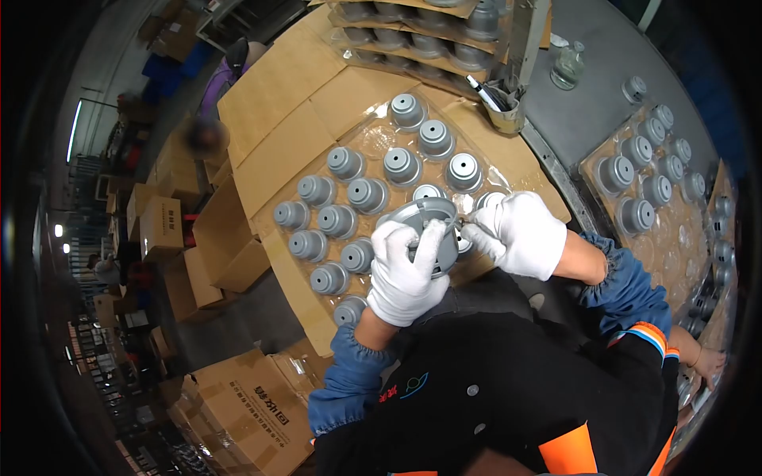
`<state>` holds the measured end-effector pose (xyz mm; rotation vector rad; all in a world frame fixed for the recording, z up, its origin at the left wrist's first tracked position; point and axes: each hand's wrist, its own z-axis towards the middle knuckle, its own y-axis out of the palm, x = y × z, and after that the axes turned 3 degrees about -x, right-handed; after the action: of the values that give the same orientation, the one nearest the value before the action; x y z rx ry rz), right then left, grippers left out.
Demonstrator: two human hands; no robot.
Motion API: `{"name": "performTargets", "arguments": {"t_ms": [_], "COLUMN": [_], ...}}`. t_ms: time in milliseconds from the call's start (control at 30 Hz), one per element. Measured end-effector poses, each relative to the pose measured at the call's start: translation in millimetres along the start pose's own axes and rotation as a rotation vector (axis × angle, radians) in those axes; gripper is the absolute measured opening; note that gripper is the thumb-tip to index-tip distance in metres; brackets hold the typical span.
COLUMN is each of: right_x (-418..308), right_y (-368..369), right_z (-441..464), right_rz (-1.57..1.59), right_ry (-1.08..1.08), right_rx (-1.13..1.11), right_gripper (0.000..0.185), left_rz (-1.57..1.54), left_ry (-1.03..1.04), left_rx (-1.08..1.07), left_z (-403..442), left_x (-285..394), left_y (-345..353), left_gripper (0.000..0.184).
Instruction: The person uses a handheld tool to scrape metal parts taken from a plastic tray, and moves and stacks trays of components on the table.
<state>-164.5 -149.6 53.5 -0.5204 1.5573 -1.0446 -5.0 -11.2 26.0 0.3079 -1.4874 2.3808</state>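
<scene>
The person's gloved left hand (pixel 406 278) is holding a gray cup-shaped part (pixel 447 250) in a closed grip, fingers curling over its rim, while the gloved right hand (pixel 528 234) is bunching its fingertips at that part's right edge, its grip nearly closed on something too small to tell. Beyond and left of both grips, gray stepped cups (pixel 367 194) are standing in a clear plastic tray (pixel 379 136); well beyond the right grip, a glass bottle (pixel 567 70) is resting on a gray surface (pixel 607 59).
</scene>
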Motion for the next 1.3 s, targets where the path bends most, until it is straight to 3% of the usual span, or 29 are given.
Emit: {"name": "performTargets", "arguments": {"t_ms": [33,267,333,367,433,467,533,700,767,900,933,967,1033,1100,1167,1233,1300], "right_x": [1,7,6,5,3,0,-8,-3,-7,-6,-5,-5,-4,-2,-4,12,0], "right_y": [3,8,7,7,8,7,6,27,30,41,40,38,31,25,20,25,23], "right_z": [-1,-1,-1,-2,-2,-1,1,-12,-15,-23,-25,-28,-34,-38,-30,-25,-18], "right_rz": [0.161,0.606,0.923,0.922,1.393,1.392,1.887,2.335,2.717,2.919,2.921,2.880,2.840,2.299,1.745,0.960,0.580], "right_ry": [0.026,0.201,0.462,0.463,0.672,0.674,0.904,0.781,0.792,0.568,0.563,0.602,0.634,0.694,0.727,0.554,0.545], "right_rx": [0.074,0.012,-0.086,-0.087,-0.140,-0.141,-0.092,-0.206,-0.166,-0.187,-0.181,-0.161,-0.138,0.252,0.579,0.649,0.760], "right_gripper": [0.030,0.033,0.036,0.036,0.032,0.032,0.029,0.033,0.038,0.041,0.041,0.040,0.040,0.033,0.030,0.028,0.022], "left_rz": [-0.001,0.062,0.066,0.084,0.101,0.112,0.122,0.192,0.206,0.211,0.173,0.170,-0.069,-0.169,-0.465,-0.538,-0.605], "left_ry": [-0.001,0.060,0.065,0.081,0.095,0.101,0.105,0.157,0.186,0.232,0.258,0.263,-0.023,-0.090,-0.282,-0.326,-0.319], "left_rx": [0.000,-0.002,0.001,0.004,0.008,0.016,0.026,0.090,0.113,0.155,0.126,0.126,0.053,0.028,-0.039,-0.083,-0.137], "left_z": [0,-4,-4,-4,-5,-6,-7,-7,-7,-5,-4,-3,0,-3,-3,0,0], "left_x": [0,-7,-9,-10,-12,-13,-15,-20,-23,-24,-25,-23,-13,-10,0,6,8], "left_y": [1,11,13,14,16,17,19,23,27,35,36,36,33,32,28,21,23], "left_gripper": [0.074,0.070,0.069,0.068,0.068,0.063,0.059,0.048,0.046,0.042,0.069,0.069,0.077,0.083,0.085,0.084,0.085]}}
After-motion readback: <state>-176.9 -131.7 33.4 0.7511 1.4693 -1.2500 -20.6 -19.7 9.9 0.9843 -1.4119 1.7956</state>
